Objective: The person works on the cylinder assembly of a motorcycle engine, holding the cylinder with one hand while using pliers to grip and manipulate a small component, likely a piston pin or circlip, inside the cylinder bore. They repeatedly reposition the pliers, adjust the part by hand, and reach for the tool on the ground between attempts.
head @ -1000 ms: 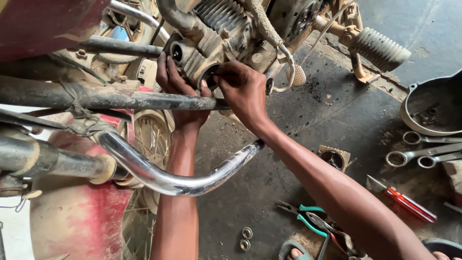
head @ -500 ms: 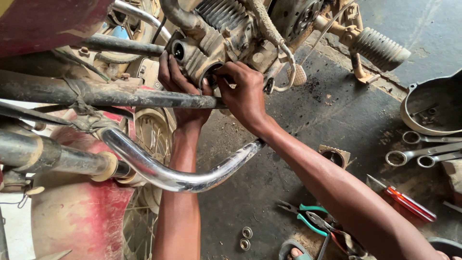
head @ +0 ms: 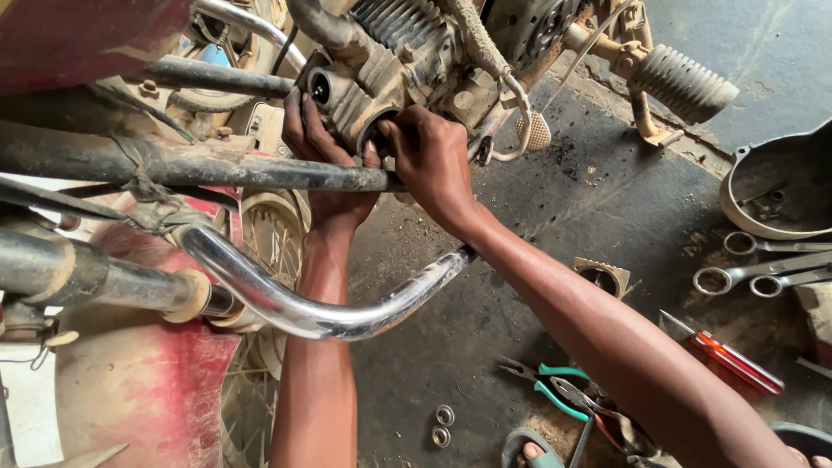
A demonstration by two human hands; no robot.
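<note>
Far left: red bodywork (head: pixel 130 390) and the dirty frame tube (head: pixel 173 165) fill the view, with the chrome exhaust pipe (head: pixel 295 308) curving below both forearms, so the person reaches over it to get at the engine. Left hand (head: pixel 325 165) comes up from below, palm against the cylinder head (head: pixel 355 91), fingers (head: pixel 299 121) spread and wrapped round its left side beside the open round port (head: pixel 321 87); looks like a bracing grip, holding nothing loose. Right hand (head: pixel 433 160) comes in from the right, fingers (head: pixel 394 134) bunched together and pressed to the lower round opening of the head; whether they pinch a small part there can't be told, knuckles hide it. Footpeg (head: pixel 685 82) sticks out upper right. On the concrete floor (head: pixel 607 199), within reach: two washers (head: pixel 444 425), green-handled pliers (head: pixel 555 390), red-handled screwdriver (head: pixel 732 360), ring spanners (head: pixel 763 269), and an engine cover (head: pixel 780 186) lying open side up.
</note>
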